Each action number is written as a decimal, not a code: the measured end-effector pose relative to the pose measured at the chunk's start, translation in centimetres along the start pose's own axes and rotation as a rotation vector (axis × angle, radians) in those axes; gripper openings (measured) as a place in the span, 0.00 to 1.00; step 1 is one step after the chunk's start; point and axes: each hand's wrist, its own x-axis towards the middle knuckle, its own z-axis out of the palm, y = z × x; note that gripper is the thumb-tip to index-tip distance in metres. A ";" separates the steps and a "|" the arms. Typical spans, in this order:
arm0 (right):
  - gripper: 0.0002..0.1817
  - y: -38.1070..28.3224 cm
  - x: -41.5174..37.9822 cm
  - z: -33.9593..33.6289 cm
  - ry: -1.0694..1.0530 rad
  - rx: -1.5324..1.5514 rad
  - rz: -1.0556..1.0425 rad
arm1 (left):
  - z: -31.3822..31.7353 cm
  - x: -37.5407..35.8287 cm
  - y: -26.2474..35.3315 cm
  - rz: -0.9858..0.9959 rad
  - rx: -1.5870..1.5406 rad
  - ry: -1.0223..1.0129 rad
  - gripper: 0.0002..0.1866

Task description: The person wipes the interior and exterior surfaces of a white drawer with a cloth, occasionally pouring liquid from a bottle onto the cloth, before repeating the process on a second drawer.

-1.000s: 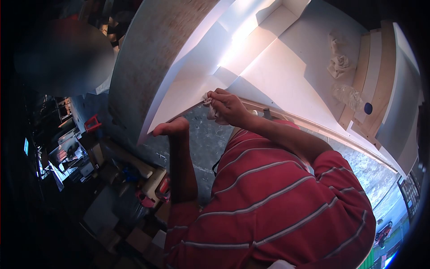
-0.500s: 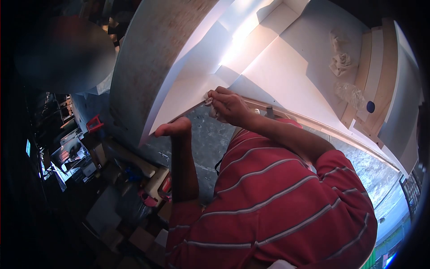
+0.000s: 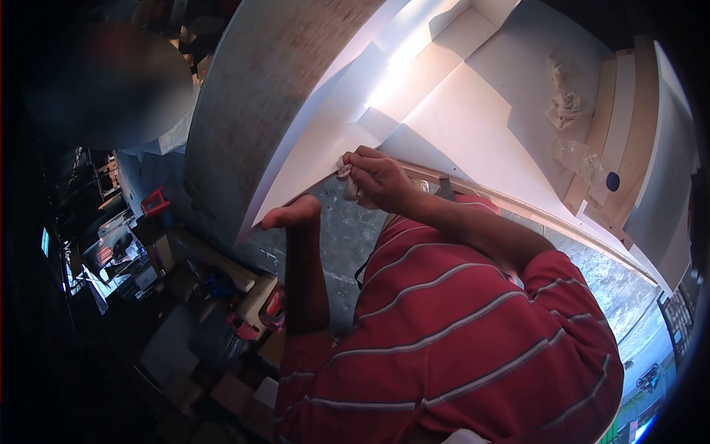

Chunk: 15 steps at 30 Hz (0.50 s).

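My right hand (image 3: 381,180) is closed around a small crumpled pale cloth (image 3: 346,172), pinched between thumb and fingers at the near edge of a large white panelled piece (image 3: 466,111). Lower and to the left, my left hand (image 3: 296,212) lies against the same piece's edge near its corner, with the visible digits stretched out to the left. Nothing shows in its grasp, though part of the hand is out of sight. Bright light falls across the white inner surface.
Inside the piece at the right lie crumpled cloths (image 3: 565,109) and a clear plastic bottle with a blue cap (image 3: 612,181). Wooden strips (image 3: 603,118) border that side. A red stool (image 3: 155,202) stands at the left; boxes and clutter fill the lower left.
The view has shifted slightly, so the piece sits a little further right. Both hands keep nearly the same places, and the cloth stays in my right hand.
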 end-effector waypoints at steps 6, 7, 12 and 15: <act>0.10 -1.0 -0.3 0.1 0.071 -0.100 -0.110 | -0.9 0.4 -2.3 0.021 -0.112 0.052 0.49; 0.10 -0.8 -0.4 0.0 0.072 -0.098 -0.104 | -0.9 0.2 -1.9 0.017 -0.111 0.048 0.49; 0.09 -1.0 -0.1 0.5 0.152 -0.089 -0.192 | -0.1 0.1 -0.7 0.040 -0.029 -0.001 0.44; 0.08 -0.9 -0.3 -0.2 0.054 -0.145 -0.115 | -2.0 -2.0 -5.9 0.071 -0.147 -0.040 0.45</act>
